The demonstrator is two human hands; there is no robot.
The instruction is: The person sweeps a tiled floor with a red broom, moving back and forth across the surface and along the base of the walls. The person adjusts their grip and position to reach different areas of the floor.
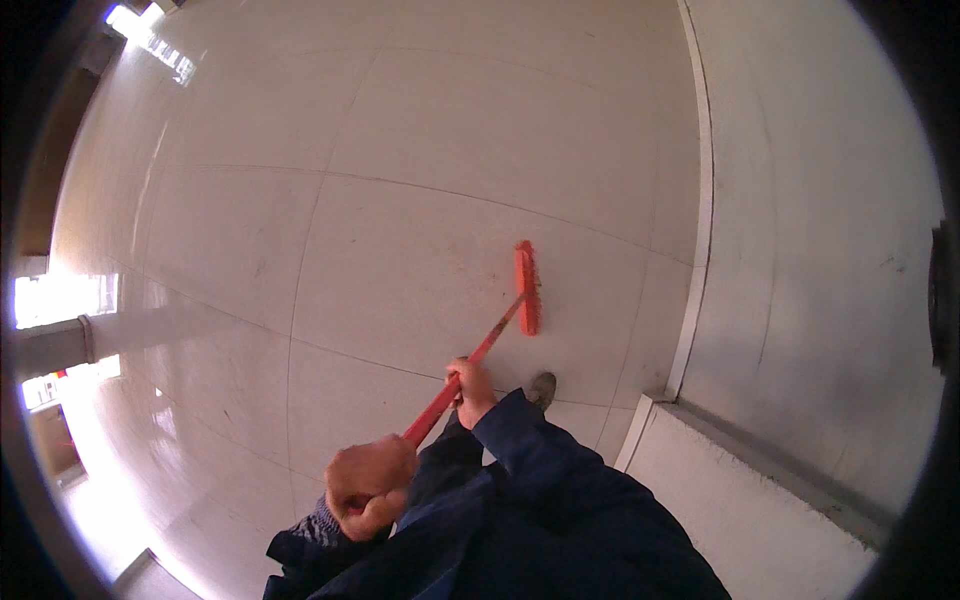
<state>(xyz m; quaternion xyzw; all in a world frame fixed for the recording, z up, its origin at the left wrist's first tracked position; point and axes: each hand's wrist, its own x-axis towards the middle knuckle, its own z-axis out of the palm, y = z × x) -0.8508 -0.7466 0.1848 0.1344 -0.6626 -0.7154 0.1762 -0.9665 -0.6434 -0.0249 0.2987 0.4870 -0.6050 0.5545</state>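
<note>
Both of my hands grip the red handle (433, 414) of a push broom, which slants up and to the right across the view. My left hand (371, 486) is closed around its upper end, close to my body. Lower on the handle, my right hand (472, 390) wraps it just in front of my legs. The orange-red broom head (528, 289) rests on the tiled floor (390, 277), its bristles showing along the right side. A few dark specks lie beside the head. My shoe (542, 390) shows below and to the right of it.
A pale wall (810, 225) with a light baseboard (703, 150) runs along the right. A white wall section (742, 487) juts out at lower right. A grey pillar (54, 346) stands at the far left between bright openings, whose glare reflects off the floor.
</note>
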